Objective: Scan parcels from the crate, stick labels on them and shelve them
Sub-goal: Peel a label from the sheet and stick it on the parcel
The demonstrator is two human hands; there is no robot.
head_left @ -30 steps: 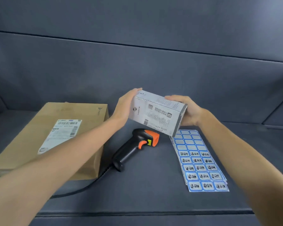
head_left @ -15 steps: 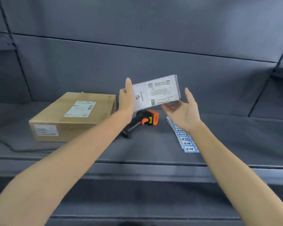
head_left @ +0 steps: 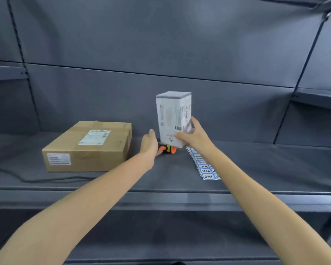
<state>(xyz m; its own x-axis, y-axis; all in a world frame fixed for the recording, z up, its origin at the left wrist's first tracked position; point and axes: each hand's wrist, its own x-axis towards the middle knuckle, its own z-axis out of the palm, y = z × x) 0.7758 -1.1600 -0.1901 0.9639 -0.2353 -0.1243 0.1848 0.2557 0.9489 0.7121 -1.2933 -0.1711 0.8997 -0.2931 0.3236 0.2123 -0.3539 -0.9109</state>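
My right hand point(head_left: 194, 136) grips the lower end of a small white parcel point(head_left: 173, 115), which stands upright in the air above the grey shelf point(head_left: 161, 178). Printed text and a barcode show on its faces. My left hand point(head_left: 149, 143) is off the parcel, fingers straight, reaching down over the black and orange scanner point(head_left: 167, 149), which it mostly hides. Whether it touches the scanner I cannot tell. A sheet of blue labels point(head_left: 204, 167) lies flat on the shelf under my right wrist.
A brown cardboard box point(head_left: 88, 148) with white shipping labels sits on the shelf to the left. The scanner's black cable point(head_left: 27, 178) trails along the shelf front. A lower shelf point(head_left: 161, 236) lies below, and side shelves point(head_left: 317, 98) flank the bay.
The parcel has turned from lying sideways to standing upright, now held by my right hand alone. My left hand let go and dropped toward the scanner. The view has pulled back.
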